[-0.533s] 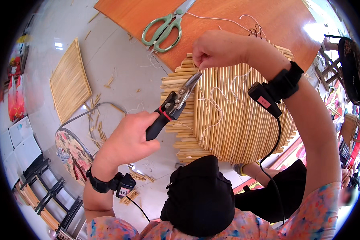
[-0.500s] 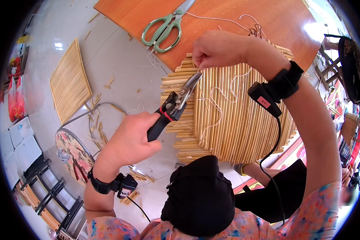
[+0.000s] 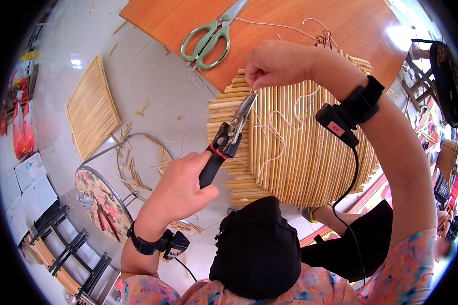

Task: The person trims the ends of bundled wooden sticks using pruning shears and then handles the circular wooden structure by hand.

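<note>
My left hand (image 3: pixel 183 190) is wrapped round the black handles of a pair of snips (image 3: pixel 231 136), which have red bands and metal blades. The blades point up and away, their tips right by the fingertips of my right hand (image 3: pixel 280 63). Those fingertips are pinched together at the far left part of a panel of tan reed sticks (image 3: pixel 305 157); whatever they grip is too small to make out. Loose white string (image 3: pixel 277 129) lies across the panel. Shorter sticks lie crosswise along its stepped left side.
Green-handled scissors (image 3: pixel 208 43) lie on the orange-brown wooden board (image 3: pixel 285 18) beyond the panel. On the floor at left are a square reed mat (image 3: pixel 93 109), a floral round stool (image 3: pixel 99 203) with a red-handled tool on it, and scattered stick offcuts (image 3: pixel 132 173).
My left hand and the snips' handles have shifted slightly right and nearer me, while the blade tips stay by my right fingertips. My right hand has barely moved.
</note>
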A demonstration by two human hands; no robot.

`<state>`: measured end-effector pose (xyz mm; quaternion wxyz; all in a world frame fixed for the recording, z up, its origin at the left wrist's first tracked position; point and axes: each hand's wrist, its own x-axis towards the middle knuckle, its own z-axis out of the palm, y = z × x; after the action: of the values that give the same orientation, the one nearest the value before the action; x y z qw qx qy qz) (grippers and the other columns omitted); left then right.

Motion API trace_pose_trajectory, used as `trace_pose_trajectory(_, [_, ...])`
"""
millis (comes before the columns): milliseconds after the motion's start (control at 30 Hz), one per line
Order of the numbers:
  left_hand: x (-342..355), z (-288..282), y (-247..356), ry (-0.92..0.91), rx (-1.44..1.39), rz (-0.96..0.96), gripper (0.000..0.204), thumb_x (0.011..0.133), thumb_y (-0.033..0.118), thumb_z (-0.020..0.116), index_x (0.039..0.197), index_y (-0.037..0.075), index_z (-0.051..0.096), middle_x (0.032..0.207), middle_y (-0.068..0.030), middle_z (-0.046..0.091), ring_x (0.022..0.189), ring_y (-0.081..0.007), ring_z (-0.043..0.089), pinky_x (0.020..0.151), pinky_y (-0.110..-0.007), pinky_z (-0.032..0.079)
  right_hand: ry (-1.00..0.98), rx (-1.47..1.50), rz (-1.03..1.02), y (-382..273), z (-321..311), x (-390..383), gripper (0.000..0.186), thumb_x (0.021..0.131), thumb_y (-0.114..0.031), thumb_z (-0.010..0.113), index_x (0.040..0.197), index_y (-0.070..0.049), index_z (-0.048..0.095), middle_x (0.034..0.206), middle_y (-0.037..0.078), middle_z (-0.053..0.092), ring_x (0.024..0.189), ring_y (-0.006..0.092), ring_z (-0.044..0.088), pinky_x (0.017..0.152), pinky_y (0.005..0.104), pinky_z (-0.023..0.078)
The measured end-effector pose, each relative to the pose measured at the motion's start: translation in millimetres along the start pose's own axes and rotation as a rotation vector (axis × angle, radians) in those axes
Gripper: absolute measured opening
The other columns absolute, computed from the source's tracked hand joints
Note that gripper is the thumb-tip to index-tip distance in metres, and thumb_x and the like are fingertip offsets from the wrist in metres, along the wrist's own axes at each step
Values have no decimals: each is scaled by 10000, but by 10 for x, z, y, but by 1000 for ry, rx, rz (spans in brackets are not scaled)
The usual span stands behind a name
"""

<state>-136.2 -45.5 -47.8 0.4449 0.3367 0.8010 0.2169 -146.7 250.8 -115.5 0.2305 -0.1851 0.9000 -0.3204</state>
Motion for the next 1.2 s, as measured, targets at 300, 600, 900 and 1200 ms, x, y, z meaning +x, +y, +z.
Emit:
trace_pose_trajectory(300, [51,26,-36,9,3,26,372,668,107,572,1025,3,563,692,-188,489,641,-395,501,587,-443,402,6,17,20,9,17,-6,138,748,-150,702,786,-23,663,738,99,627,685,252,605,640,359,472])
trace_pose_trajectory(600, [29,112,-41,-1,-70,-49,314,680,113,589,958,-21,532,723,-208,523,675,-403,530,618,-440,430,18,39,14,31,36,1,149,745,-162,701,775,-22,658,727,95,622,674,250,599,629,357,468])
trace_pose_trajectory(900, [34,180,-48,60,-17,12,326,689,120,592,974,-26,530,752,-203,541,705,-404,545,636,-450,438,23,66,31,-13,16,-16,131,734,-145,673,740,-18,641,707,93,601,647,258,575,610,367,447])
trace_pose_trajectory(1200, [-2,165,-35,37,-59,-30,340,677,117,591,982,-21,531,764,-193,530,699,-396,537,635,-448,436,37,74,13,12,40,-21,147,742,-169,675,743,-26,642,709,92,605,652,259,581,610,368,447])
